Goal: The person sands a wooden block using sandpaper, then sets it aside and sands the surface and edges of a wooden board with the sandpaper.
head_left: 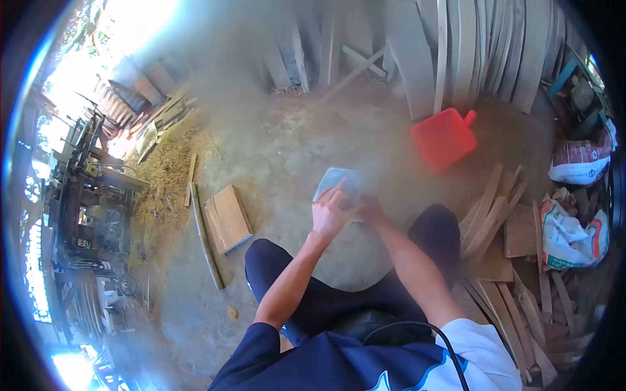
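In the head view, your left grip lays its fingers across the pale blue object, your blurred right grip just beside; you cannot tell whether either is closed on it. Ahead-right of them lies a red pan; farther right, two sacks, contents hidden.

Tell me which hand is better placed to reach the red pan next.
Right, most likely: the right hand is nearer the red pan, which lies on that side; the left hand, over the blue object, is farther away.
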Motion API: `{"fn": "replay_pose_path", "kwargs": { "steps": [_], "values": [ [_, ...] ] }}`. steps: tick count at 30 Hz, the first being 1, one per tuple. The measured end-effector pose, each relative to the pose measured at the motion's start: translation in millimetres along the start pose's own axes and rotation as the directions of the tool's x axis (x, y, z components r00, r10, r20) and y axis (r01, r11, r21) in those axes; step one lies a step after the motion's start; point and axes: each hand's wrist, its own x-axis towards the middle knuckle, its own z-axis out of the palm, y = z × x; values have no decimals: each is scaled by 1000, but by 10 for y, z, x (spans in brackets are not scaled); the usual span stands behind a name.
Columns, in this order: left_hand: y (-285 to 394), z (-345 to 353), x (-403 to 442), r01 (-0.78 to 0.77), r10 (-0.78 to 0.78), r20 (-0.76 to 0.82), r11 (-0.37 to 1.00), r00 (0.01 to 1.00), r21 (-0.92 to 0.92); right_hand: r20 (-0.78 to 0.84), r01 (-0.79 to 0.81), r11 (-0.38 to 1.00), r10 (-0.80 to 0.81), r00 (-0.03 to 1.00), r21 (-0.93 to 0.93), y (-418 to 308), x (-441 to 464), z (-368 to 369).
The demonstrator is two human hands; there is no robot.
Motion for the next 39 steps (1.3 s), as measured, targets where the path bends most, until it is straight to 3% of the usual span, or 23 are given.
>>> {"fn": "replay_pose_path", "kwargs": {
  "steps": [1, 3, 4, 5, 7, 8, 11, 12, 15, 18, 22, 25, 28, 31, 35, 37, 39],
  "values": [
    [127, -88, 49, 18, -17, 31, 999, 999, -29, -66, 91, 977, -79, 995, 192, 322, -4, 130],
    [175, -42, 69, 1, -3, 23, 997, 1000, 81, -118, -16, 885, 80, 990, 465, 596, 65, 420],
    [174, -20, 73, -4, 1, 19, 991, 1000, 132, -101, -61, 908, 112, 989, 415, 658, 77, 439],
    [148, -13, 129, 152, -156, 40, 984, 987, 97, -84, -105, 926, 144, 986, 363, 580, 96, 425],
    [91, 48, 285, 463, -463, 106, 886, 880, 29, 1, -142, 979, 144, 990, -146, -139, -39, 110],
    [-1, 110, 323, 476, -481, 130, 876, 867, 73, -18, -129, 981, 128, 992, -144, -134, -72, 163],
    [-148, 327, 272, 161, -191, 43, 910, 981, 382, -31, -103, 984, 100, 995, -143, -106, -61, 174],
    [-142, 310, 267, 181, -286, 221, 899, 932, 399, -5, -119, 984, 120, 993, -134, -110, -59, 163],
    [-201, 220, 222, 274, -383, 435, 916, 815, 292, 38, -99, 985, 105, 994, -139, -49, -51, 222],
    [-62, 247, 53, 193, -316, 333, 915, 889, 353, -37, -36, 990, 31, 999, -134, 38, -81, 266],
    [1, 273, 127, 190, -315, 349, 918, 883, 347, -132, 29, 989, -48, 990, -144, -11, -89, 214],
    [-75, 360, 339, 190, -355, 415, 901, 838, 389, -152, -34, 985, 8, 988, -169, 82, -72, 236],
    [-265, 394, 612, 403, -546, 464, 834, 697, 376, -137, -59, 997, 52, 989, -47, -131, -151, 127],
    [-246, 446, 551, 309, -476, 395, 856, 786, 415, -141, -103, 995, 101, 985, -10, -100, -129, 145],
    [64, 455, 245, 249, -409, 323, 865, 854, 437, -153, -40, 998, 31, 988, -58, 19, -129, 184],
    [41, 427, 251, 254, -426, 373, 867, 824, 429, -157, -64, 996, 52, 986, -70, -28, -184, 214],
    [-63, 455, 446, 255, -432, 422, 874, 797, 413, -152, -83, 996, 87, 985, 33, -118, -181, 176]
  ]
}}
